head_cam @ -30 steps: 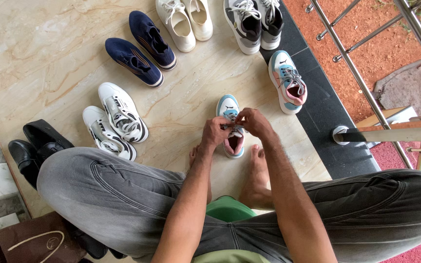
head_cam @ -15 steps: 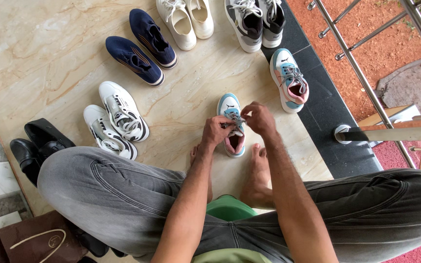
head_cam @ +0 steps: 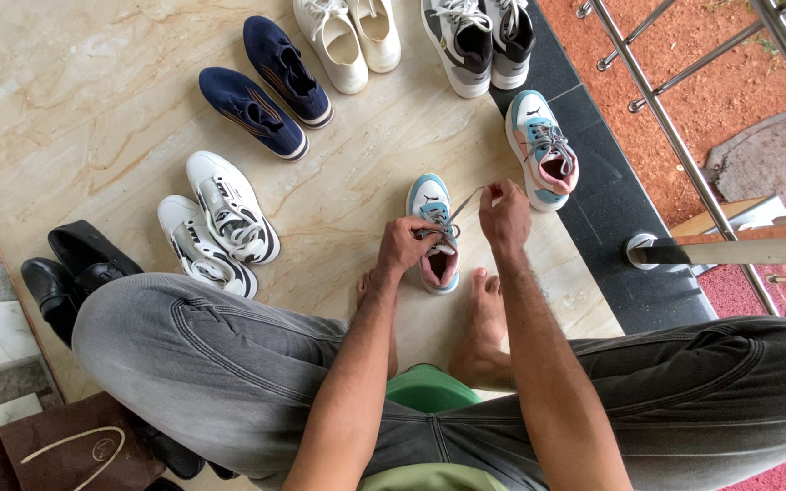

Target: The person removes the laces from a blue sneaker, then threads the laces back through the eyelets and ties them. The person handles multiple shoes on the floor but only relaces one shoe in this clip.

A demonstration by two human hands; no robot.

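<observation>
Centrally in the frame, the shoe [head_cam: 435, 233] points toe-up; the left hand [head_cam: 402, 245] pinches its laces, seemingly, while the right hand [head_cam: 506, 216] grips a lace [head_cam: 466, 204] stretched up-right.

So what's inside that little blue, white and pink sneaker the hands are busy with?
The blue, white and pink sneaker shows a pink lining at its opening and no foot inside. The left hand covers its lace area; the right hand pulls a grey lace out. The toe interior is hidden.
</observation>
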